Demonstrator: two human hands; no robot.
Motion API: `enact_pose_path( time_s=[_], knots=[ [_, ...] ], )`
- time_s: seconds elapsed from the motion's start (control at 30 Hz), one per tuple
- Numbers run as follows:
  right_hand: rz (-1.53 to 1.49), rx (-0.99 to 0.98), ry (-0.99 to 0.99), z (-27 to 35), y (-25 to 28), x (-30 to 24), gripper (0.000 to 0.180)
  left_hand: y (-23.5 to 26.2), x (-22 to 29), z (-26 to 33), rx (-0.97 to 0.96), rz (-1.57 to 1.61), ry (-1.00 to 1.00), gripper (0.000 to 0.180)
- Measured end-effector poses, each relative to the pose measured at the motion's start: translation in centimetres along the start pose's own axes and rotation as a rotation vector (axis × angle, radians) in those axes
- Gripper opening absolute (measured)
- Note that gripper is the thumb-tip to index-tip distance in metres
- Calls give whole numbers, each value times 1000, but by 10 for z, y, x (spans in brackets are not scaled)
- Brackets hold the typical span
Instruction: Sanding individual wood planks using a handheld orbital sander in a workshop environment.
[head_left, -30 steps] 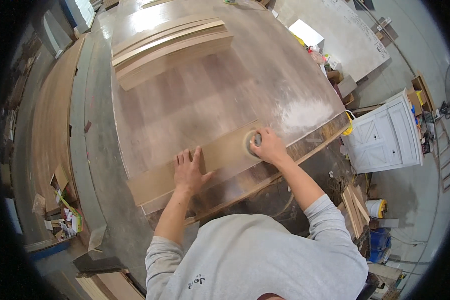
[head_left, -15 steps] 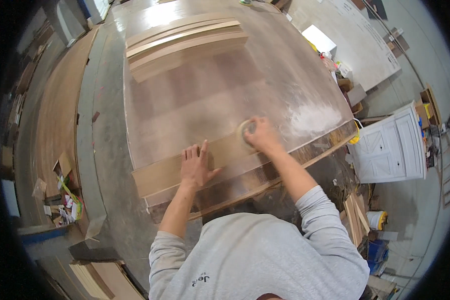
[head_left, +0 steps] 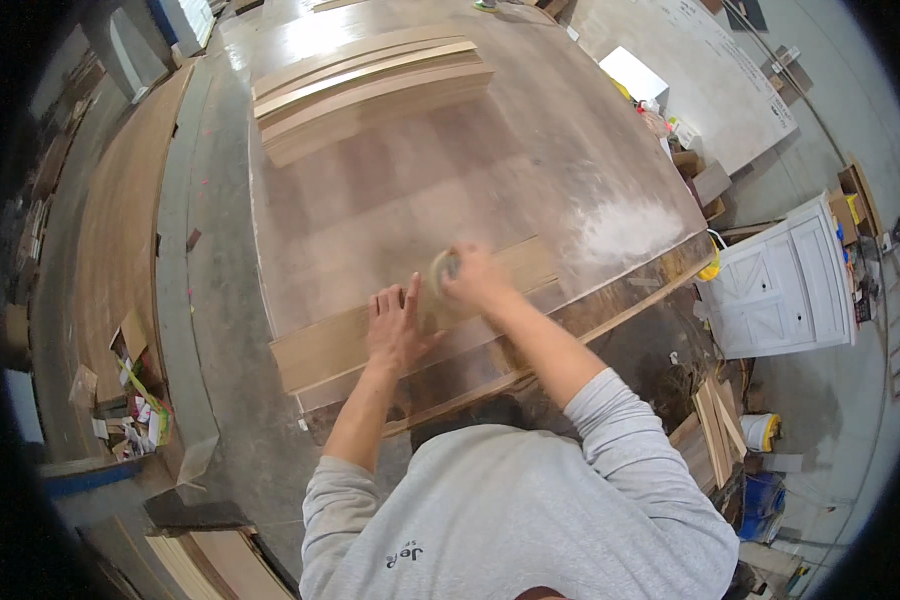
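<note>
A long flat wooden board lies along the near edge of the worktable. My left hand rests flat on the board near its middle, fingers spread and pointing away from me. Just to the right of it, my right hand is closed on a round disc with a pale tan rim, held against or just over the board. Motion blurs the disc and the right fingers, so its exact kind does not show.
A stack of similar boards lies farther back on the table. White powder covers a patch at the right. Beside the table stand a white cabinet on the right and a long wooden panel on the left.
My right hand has moved left along the board with the round disc, closer to my left hand, uncovering the board's right end. My left hand stays nearly in place.
</note>
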State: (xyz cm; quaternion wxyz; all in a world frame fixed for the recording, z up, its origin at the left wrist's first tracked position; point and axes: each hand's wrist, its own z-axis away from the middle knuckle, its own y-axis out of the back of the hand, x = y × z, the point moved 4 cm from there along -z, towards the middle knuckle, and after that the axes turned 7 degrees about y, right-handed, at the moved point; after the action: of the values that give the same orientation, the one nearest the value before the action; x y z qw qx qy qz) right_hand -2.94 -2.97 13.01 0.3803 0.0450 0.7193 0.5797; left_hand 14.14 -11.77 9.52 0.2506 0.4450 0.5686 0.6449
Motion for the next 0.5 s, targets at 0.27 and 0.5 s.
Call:
enact_pose_path(
  time_s=[0.27, 0.5],
  knots=[
    [136, 74, -194, 2, 42, 38, 52, -1, 7, 0, 77, 19, -60, 125],
    [40, -90, -94, -4, 4, -17, 55, -3, 2, 0, 82, 27, -36, 126]
  ],
)
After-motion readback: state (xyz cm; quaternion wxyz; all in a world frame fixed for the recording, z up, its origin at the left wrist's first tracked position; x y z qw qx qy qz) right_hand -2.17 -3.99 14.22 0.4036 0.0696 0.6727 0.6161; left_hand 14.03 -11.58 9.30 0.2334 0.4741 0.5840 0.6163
